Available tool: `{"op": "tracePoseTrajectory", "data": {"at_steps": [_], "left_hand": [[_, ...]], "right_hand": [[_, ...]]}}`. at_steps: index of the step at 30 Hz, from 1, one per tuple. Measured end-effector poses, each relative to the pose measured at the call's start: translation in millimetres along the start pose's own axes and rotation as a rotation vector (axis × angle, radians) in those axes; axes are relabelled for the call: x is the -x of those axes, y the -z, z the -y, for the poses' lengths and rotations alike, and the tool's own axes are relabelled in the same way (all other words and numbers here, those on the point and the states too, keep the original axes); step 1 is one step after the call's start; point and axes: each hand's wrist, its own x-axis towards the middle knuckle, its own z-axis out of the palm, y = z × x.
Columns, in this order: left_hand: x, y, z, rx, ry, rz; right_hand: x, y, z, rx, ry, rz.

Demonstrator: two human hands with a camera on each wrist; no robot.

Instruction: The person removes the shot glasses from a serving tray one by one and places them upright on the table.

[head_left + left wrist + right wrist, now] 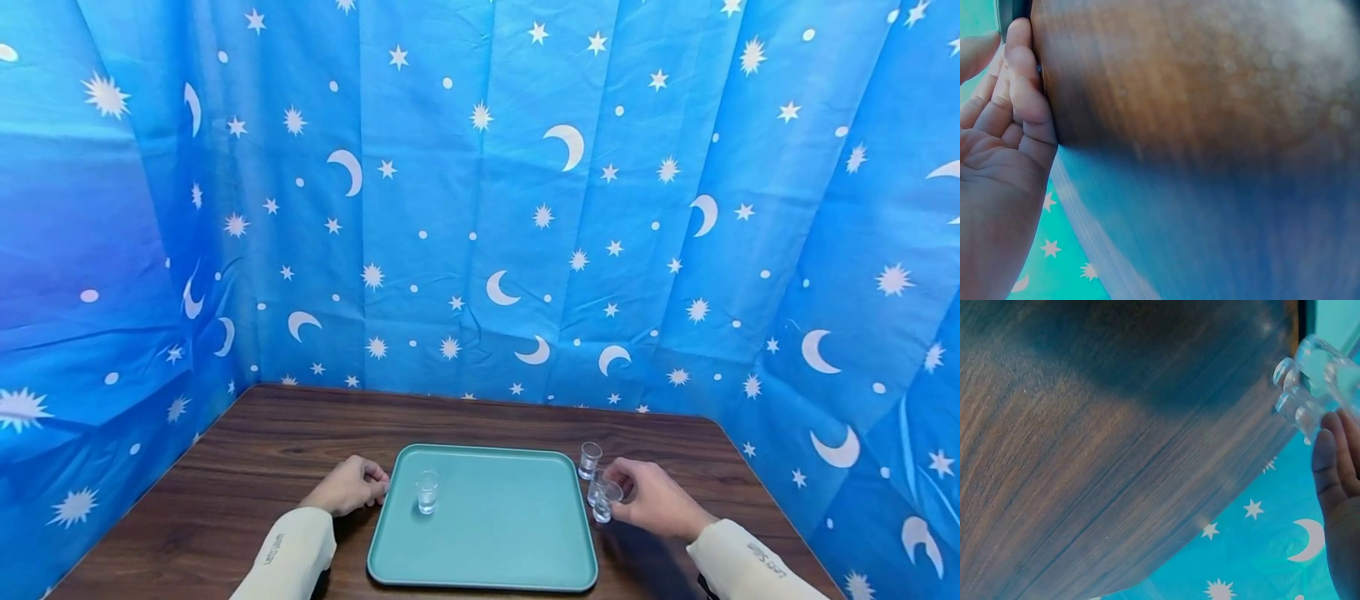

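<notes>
The nearest clear shot glass (602,511) is sitting just off the right edge of the green tray (510,521), two more shot glasses (589,461) standing by it. I'm judging it light, stiff, slippery, likely breakable; upper walls suit a pinch. My right grip (656,500) is pinching it, barely parted. Left grip (351,486) is pinching the tray's left rim. A fourth glass (427,497) is standing on the tray. Wood-grain counter (187,517) is carrying everything; blue star-and-moon curtain (427,200) is hanging around.
</notes>
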Motion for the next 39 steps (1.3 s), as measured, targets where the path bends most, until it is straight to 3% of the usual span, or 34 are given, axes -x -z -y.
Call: {"op": "tracePoseTrajectory", "data": {"at_steps": [6,23,31,39], "left_hand": [[0.1,0.9,-0.3,0.004,0.004,0.005],[2.4,2.1,-3.0,0.013,0.003,-0.004],[2.3,2.0,-2.1,0.012,0.000,-0.001],[1.9,1.5,-1.8,0.012,0.004,0.005]], "right_hand": [[0.8,1,-4,-0.024,-0.025,0.066],[1.1,-1,-4,-0.050,-0.044,0.098],[-0.4,8,-3,-0.043,0.014,0.066],[-8.6,9,13,-0.084,0.022,0.018]]}}
